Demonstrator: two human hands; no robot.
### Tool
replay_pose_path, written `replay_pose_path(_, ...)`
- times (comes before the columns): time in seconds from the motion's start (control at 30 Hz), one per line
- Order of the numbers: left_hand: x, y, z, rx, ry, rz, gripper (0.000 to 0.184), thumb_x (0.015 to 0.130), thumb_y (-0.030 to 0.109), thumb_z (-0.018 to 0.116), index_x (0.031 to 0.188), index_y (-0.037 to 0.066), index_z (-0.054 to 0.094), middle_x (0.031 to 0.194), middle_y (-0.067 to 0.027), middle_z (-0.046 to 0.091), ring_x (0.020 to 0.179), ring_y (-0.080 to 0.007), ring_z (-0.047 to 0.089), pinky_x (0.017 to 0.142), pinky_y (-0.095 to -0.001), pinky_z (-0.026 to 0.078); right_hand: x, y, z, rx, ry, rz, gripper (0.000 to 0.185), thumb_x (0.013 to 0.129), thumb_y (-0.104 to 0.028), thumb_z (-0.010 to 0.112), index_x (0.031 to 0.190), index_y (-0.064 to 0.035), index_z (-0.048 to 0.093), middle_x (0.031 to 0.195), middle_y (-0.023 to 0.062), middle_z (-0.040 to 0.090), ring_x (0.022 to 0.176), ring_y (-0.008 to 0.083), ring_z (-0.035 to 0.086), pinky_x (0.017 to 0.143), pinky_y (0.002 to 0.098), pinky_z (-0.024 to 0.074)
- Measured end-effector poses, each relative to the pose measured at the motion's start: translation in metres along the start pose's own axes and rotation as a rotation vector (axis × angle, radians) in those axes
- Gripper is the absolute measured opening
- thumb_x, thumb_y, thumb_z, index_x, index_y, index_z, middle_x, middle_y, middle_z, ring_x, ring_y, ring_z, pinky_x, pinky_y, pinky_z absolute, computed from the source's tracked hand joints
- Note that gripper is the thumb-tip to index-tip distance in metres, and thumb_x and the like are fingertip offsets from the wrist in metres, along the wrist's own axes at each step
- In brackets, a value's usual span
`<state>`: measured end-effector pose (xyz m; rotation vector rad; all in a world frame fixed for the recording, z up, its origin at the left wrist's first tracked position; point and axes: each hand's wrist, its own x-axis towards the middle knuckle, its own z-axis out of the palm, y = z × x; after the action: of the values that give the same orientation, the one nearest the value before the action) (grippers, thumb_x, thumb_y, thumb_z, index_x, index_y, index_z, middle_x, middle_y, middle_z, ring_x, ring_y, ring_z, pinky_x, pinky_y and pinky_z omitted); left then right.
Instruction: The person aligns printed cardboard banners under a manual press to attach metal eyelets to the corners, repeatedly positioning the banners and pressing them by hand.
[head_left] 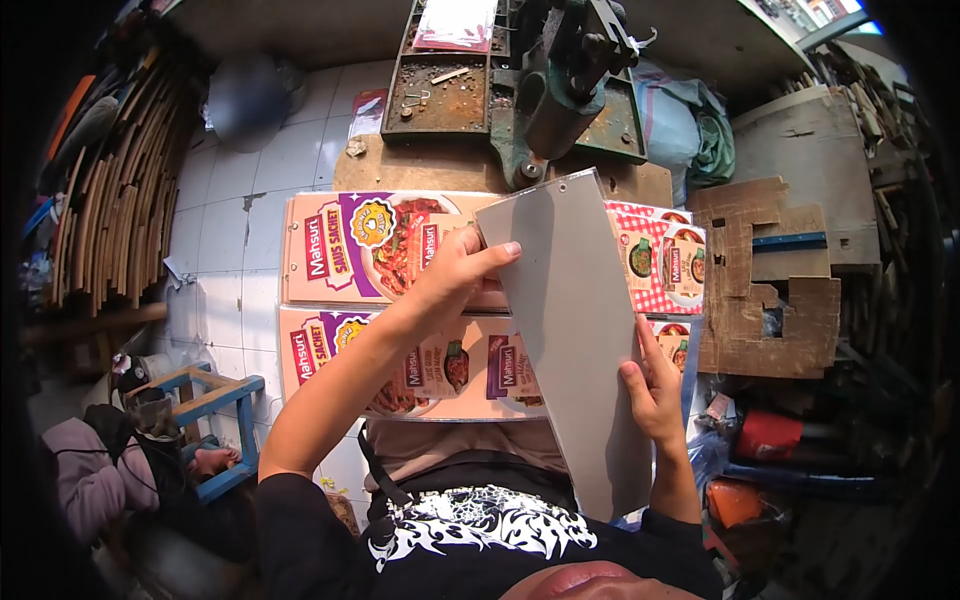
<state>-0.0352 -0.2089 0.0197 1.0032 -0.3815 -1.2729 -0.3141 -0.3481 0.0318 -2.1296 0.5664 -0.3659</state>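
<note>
A long grey board (570, 300) is held at a slant in front of my body, its plain side up, with a small ring or hole near its top edge. My left hand (462, 272) grips its upper left edge, thumb on top and fingers mostly hidden beneath. Along the right edge, my right hand (655, 390) holds it with the thumb on the face. Under the board lie printed Mahsuri signs: an upper one (335, 285) and a lower one (300, 380), both partly covered. Beyond the board's top end stands a dark green press machine (560, 110).
Trays (440, 105) with small metal bits flank the press. Brown cut cardboard (740, 330) lies at right, near a white sack (668, 125). Stacked strips (120, 180) lean at left. A blue-framed stool (245, 430) and another person (100, 470) are at lower left.
</note>
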Motion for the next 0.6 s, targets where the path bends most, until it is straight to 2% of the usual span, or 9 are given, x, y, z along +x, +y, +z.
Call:
replay_pose_path(0.07,0.009,-0.005,-0.008,-0.046,-0.043,-0.014,0.044,0.091,0.024,0.061,0.123,-0.004,0.049,0.111,-0.0137,0.061,0.097,-0.0207,0.064,0.089,-0.0367,0.054,0.004,-0.006,-0.002,0.009,-0.007,0.138,0.053,0.091,-0.008,0.058,0.139,0.0044,0.04,0.126,0.022,0.058,0.098,0.02,0.062,0.083,0.028,0.0479)
replay_pose_path(0.17,0.019,-0.008,-0.01,-0.085,-0.044,0.039,0.042,0.092,0.021,0.061,0.123,-0.005,0.05,0.112,-0.0135,0.061,0.097,-0.0201,0.064,0.089,-0.0371,0.054,0.015,-0.003,-0.002,0.141,0.027,0.165,0.054,0.091,-0.006,0.057,0.14,0.0041,0.039,0.121,0.018,0.062,0.081,0.0108,0.057,0.07,0.0228,0.0468)
replay_pose_path(0.33,0.029,-0.008,-0.011,-0.112,0.0,0.065,0.038,0.094,0.017,0.058,0.125,-0.005,0.05,0.111,-0.0116,0.062,0.096,-0.0183,0.064,0.086,-0.0343,0.055,0.032,0.003,0.0,0.032,0.078,0.031,0.052,0.091,-0.004,0.056,0.139,0.0047,0.041,0.113,0.0146,0.063,0.073,0.0083,0.051,0.064,0.0204,0.0426)
replay_pose_path(0.5,0.028,-0.003,-0.014,-0.165,-0.002,0.04,0.04,0.095,0.016,0.057,0.128,-0.004,0.048,0.109,-0.0107,0.064,0.093,-0.0163,0.065,0.081,-0.0323,0.057,0.035,0.002,-0.004,0.075,0.024,0.21,0.052,0.091,-0.004,0.055,0.14,0.0055,0.039,0.112,0.0143,0.062,0.086,0.0109,0.056,0.073,0.0212,0.045)
replay_pose_path(0.6,0.031,-0.006,-0.015,-0.149,-0.043,0.043,0.041,0.096,0.016,0.056,0.13,-0.005,0.046,0.107,-0.0106,0.065,0.091,-0.016,0.066,0.08,-0.0322,0.057,0.038,0.0,-0.003,0.112,0.031,0.203,0.052,0.092,-0.004,0.054,0.14,0.0067,0.038,0.118,0.015,0.061,0.088,0.0109,0.056,0.075,0.021,0.0445)
